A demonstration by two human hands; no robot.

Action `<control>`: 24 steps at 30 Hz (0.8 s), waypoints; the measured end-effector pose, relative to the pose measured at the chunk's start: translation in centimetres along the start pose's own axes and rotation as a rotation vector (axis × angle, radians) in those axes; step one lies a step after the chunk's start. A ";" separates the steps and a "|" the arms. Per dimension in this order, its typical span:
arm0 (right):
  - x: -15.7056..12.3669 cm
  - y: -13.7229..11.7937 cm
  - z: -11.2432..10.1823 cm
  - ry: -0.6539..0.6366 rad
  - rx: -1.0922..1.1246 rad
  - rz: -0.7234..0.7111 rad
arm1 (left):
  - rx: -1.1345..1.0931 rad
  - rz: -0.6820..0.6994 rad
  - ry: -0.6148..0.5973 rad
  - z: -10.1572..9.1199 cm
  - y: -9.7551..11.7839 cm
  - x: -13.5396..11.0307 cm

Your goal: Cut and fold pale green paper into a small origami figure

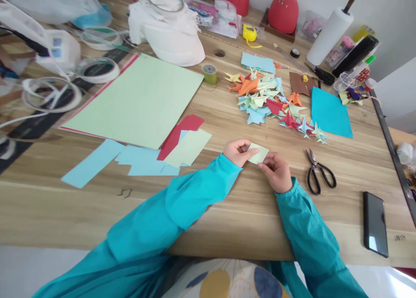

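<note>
A small pale green piece of paper [259, 154] is held between my two hands, just above the table's middle. My left hand [238, 152] pinches its left side, thumb on top. At its lower right edge, my right hand [275, 171] grips the paper between thumb and fingers. Beyond the hands lies a heap of folded paper cranes [260, 94] in orange, red, yellow, green and light blue. Black-handled scissors [316, 172] rest to the right of my right hand. Cut strips of light blue paper [94, 162], red paper [182, 133] and green paper [188, 149] lie left of my hands.
Large green sheets [139, 98] cover the left of the table [227, 228]. A phone [375, 224] lies at right, a turquoise sheet [329, 111] behind it. Farther back are a thread spool [209, 74], a white cap [172, 33], a tape measure [249, 32] and a red pincushion [282, 12].
</note>
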State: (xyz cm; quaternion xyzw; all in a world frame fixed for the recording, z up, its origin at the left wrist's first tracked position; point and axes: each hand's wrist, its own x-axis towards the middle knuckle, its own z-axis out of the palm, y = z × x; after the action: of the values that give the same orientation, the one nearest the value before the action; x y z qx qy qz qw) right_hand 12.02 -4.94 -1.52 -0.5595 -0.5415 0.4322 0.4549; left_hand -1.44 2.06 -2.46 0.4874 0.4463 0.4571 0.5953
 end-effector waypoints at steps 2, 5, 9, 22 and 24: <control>-0.1 -0.1 -0.1 -0.023 0.012 -0.001 | -0.012 -0.005 0.009 0.0 0.2 -0.1; -0.2 -0.5 -0.1 -0.044 0.072 -0.007 | -0.033 -0.003 0.019 0.0 0.5 -0.2; -0.1 -0.8 0.2 0.048 0.207 -0.023 | -0.017 -0.003 -0.058 0.0 0.5 -0.3; 0.3 -0.6 -0.4 0.145 0.308 0.108 | -0.189 -0.061 -0.272 0.4 0.9 -0.7; 0.3 -0.6 -0.4 0.129 0.324 0.109 | -0.171 -0.071 -0.324 0.3 1.0 -0.8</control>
State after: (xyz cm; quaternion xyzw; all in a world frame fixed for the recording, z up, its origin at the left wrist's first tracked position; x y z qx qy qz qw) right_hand 12.33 -4.64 -0.82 -0.5336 -0.4035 0.5011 0.5489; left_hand -1.43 1.38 -1.34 0.4861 0.3209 0.3876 0.7145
